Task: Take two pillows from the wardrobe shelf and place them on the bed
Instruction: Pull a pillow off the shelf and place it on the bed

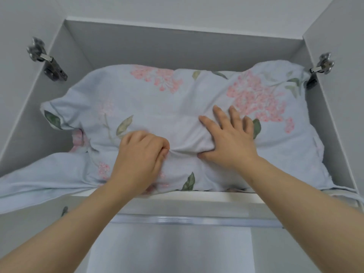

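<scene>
We're at the first grab: left hand [141,154] bunches the top pillow [157,99] cover, right hand [230,138] pinches a fold, pillow on the wardrobe shelf [197,196]; next we'd pull it out toward us

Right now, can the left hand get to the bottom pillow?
Probably yes. The bottom pillow has its front-left part bare just beside the left hand, with nothing between. But that hand grips the top pillow, so it must let go first.
</scene>
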`<state>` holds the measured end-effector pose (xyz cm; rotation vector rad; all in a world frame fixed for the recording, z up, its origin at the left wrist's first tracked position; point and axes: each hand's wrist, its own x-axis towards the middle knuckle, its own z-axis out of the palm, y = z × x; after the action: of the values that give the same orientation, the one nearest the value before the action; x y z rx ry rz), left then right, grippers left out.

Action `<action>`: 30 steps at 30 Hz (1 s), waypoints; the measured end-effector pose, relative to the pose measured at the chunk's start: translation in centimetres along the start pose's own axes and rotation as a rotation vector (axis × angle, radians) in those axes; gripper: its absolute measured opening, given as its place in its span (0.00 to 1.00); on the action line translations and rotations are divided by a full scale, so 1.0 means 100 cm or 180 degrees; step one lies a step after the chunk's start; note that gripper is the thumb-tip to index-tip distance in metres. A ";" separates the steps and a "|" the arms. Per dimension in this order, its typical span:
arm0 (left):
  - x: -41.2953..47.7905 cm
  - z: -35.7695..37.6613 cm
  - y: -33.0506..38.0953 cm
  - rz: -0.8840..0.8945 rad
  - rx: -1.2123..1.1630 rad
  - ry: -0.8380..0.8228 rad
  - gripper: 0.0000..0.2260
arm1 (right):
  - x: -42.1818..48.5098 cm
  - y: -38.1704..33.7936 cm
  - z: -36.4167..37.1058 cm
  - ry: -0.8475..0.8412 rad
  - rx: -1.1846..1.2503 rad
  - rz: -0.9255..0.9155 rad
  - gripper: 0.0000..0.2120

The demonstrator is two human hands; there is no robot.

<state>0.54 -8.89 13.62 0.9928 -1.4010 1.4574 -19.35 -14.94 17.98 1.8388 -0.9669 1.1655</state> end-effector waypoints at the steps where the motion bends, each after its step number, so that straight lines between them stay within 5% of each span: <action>1: -0.002 0.001 -0.002 0.0133 0.0144 0.0087 0.08 | 0.000 0.003 0.002 0.0049 -0.0031 -0.0053 0.34; 3: -0.001 0.002 -0.005 0.0250 0.0383 0.0045 0.12 | -0.001 0.004 0.005 0.0391 0.0054 -0.0158 0.20; 5: 0.008 -0.001 -0.005 0.0140 0.0516 -0.0313 0.27 | -0.001 0.002 0.009 0.0897 0.0140 -0.0280 0.10; 9: 0.029 -0.004 0.002 -0.0212 0.0742 -0.0928 0.43 | -0.005 -0.002 0.009 0.1027 0.0268 -0.0201 0.07; 12: 0.032 0.005 0.001 -0.0352 0.0783 -0.1094 0.33 | -0.012 -0.003 0.002 0.0829 0.0354 -0.0179 0.09; 15: 0.028 0.016 0.001 -0.0163 0.0495 -0.0481 0.08 | -0.014 -0.006 -0.003 0.0803 0.0622 -0.0203 0.09; 20: 0.028 0.017 -0.001 0.0172 0.0525 0.0000 0.04 | -0.015 -0.009 -0.011 0.0406 0.0799 -0.0159 0.08; 25: 0.022 0.014 -0.009 0.0432 0.0751 0.0205 0.03 | -0.031 0.002 -0.006 0.0790 -0.0116 -0.0052 0.42; 30: 0.021 0.008 -0.011 0.0524 0.0711 0.0307 0.02 | -0.041 -0.004 -0.002 0.0976 -0.0663 0.0061 0.42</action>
<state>0.89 -9.53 16.03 0.9467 -1.2951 1.7907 -20.34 -13.77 14.12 1.4403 -0.8928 1.2632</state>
